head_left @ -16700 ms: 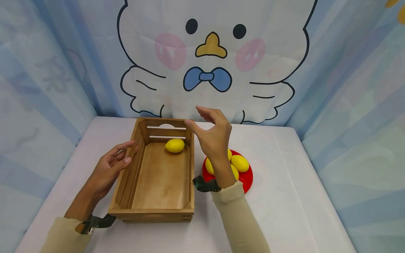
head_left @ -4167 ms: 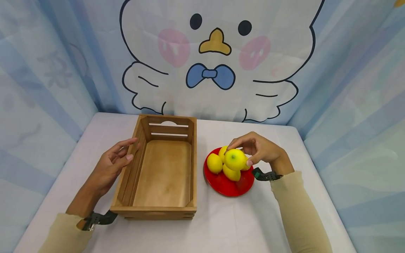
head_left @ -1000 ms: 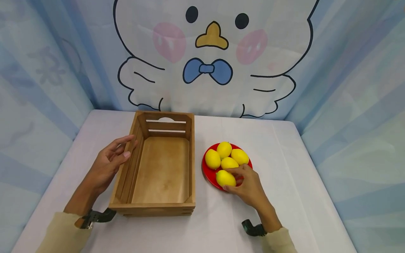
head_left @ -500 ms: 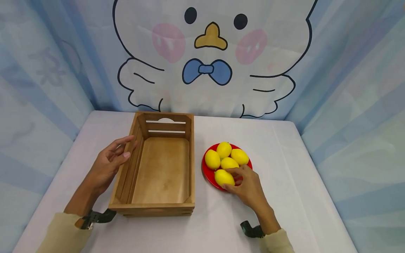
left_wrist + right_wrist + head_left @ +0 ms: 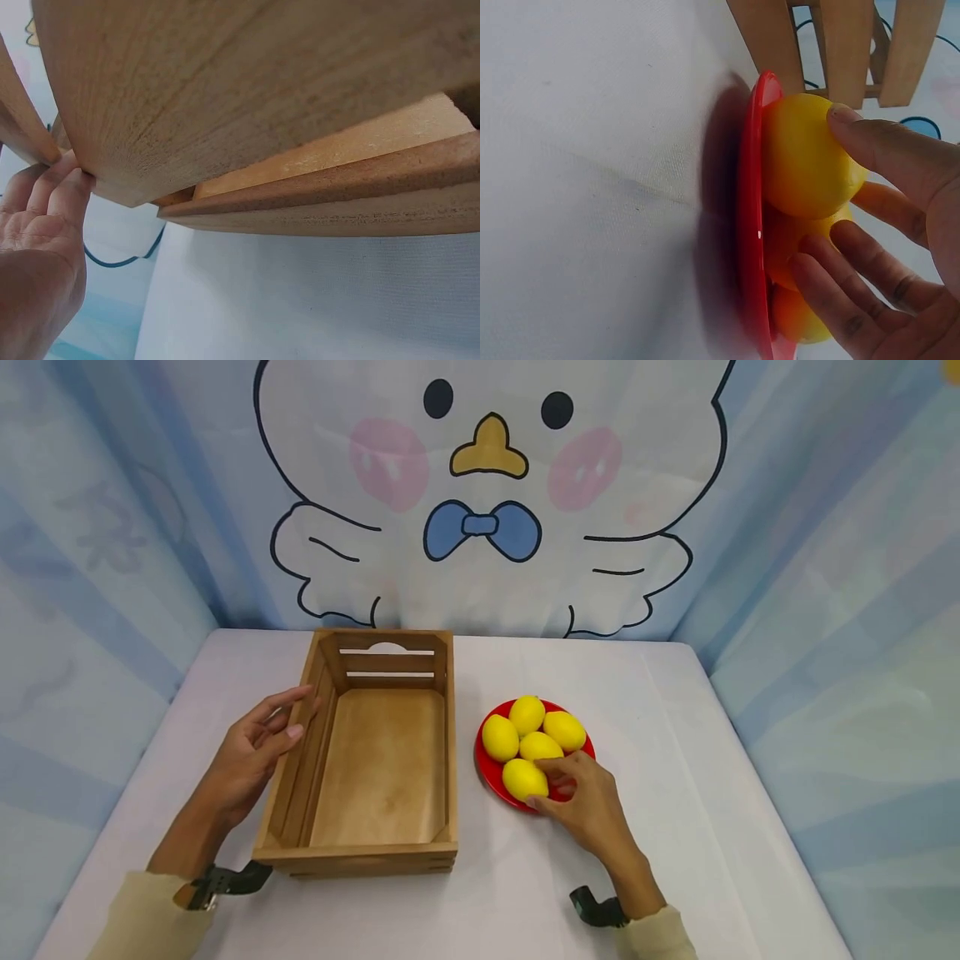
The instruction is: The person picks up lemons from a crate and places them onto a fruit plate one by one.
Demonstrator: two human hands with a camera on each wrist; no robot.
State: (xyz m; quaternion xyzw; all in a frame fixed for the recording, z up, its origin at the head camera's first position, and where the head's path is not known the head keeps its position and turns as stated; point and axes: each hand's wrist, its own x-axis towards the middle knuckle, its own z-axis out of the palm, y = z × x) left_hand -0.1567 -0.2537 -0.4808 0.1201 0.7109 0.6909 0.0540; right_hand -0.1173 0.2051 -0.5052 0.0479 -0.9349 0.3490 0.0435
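My right hand [image 5: 585, 797] has thumb and index finger round a yellow lemon [image 5: 522, 780] at the near side of a red plate [image 5: 491, 773]. In the right wrist view the thumb lies on top of this lemon [image 5: 806, 154], while the other fingers spread loosely beside it. Several more lemons [image 5: 500, 738] sit close together on the plate behind it. Over the left wall of a slatted wooden crate [image 5: 378, 777] hook the fingers of my left hand [image 5: 251, 752], the thumb on the outer side. The left wrist view shows those fingertips bent over a crate slat [image 5: 187, 97].
The crate stands left of the plate on a white tablecloth [image 5: 637, 727], with a gap of cloth between them. A curtain [image 5: 480, 593] with a cartoon bird hangs behind the table's far edge, and pale blue curtains rise at both sides.
A lemon earlier in the crate is gone from there. The right hand has brought a lemon down onto the plate's near side, where it has slid slightly left. The left hand stays put.
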